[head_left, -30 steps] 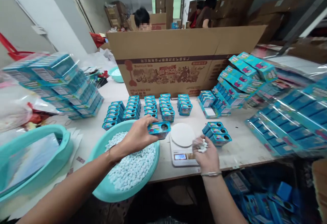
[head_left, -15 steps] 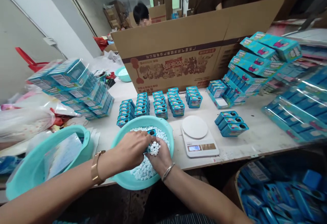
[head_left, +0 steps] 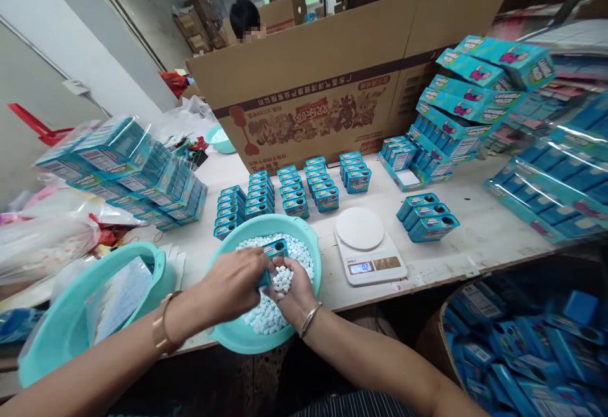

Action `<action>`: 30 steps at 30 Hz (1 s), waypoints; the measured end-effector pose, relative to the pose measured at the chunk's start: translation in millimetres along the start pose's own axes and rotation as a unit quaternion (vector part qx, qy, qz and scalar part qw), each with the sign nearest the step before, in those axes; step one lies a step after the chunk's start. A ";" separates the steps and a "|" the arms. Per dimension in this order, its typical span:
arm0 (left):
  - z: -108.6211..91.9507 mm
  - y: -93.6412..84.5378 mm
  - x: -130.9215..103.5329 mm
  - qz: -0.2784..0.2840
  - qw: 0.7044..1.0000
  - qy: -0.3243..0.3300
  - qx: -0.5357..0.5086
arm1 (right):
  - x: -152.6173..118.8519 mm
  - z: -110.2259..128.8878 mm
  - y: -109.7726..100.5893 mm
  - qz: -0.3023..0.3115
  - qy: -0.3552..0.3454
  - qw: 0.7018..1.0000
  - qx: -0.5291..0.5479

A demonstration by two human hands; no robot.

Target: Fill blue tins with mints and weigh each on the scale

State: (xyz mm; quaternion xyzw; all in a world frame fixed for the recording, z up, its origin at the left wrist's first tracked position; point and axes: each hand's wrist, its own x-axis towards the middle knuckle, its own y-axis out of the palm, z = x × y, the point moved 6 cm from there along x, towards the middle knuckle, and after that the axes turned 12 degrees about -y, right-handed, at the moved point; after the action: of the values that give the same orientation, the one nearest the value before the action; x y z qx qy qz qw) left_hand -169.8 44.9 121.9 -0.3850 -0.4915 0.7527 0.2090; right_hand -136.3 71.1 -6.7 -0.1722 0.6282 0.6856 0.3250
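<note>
Here, the left hand grips a blue box above a basin; the cupped right hand, best held level against spills, carries white pellets.

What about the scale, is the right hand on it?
No, the right hand cups white pieces over the basin, left of the scale.

Bare forearms, I notice. Toward eight o'clock, a broad, flat, gold-coloured bracelet circles just behind the left hand; near six, a slim, shiny silver bangle behind the right hand. Between five and six, dark cloth with fine pale stripes.
</note>
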 end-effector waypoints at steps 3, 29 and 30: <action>3.4 1.0 0.6 0.005 1.000 -0.018 -0.011 | 0.2 -1.2 -3.0 -0.001 0.012 1.000 -0.003; 10.2 -3.6 -6.1 -0.023 0.997 -0.059 -0.045 | 11.2 3.0 -7.8 -0.009 0.038 0.999 0.006; 10.2 -2.6 -6.0 -0.022 0.997 -0.057 -0.051 | 11.9 3.5 -7.8 -0.006 0.036 0.999 0.013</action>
State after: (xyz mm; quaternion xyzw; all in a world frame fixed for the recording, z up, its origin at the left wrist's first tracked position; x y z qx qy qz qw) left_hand -174.3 36.0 128.7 -0.3408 -0.5488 0.7426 0.1769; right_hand -139.2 77.3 -19.7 -0.1967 0.6473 0.6688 0.3082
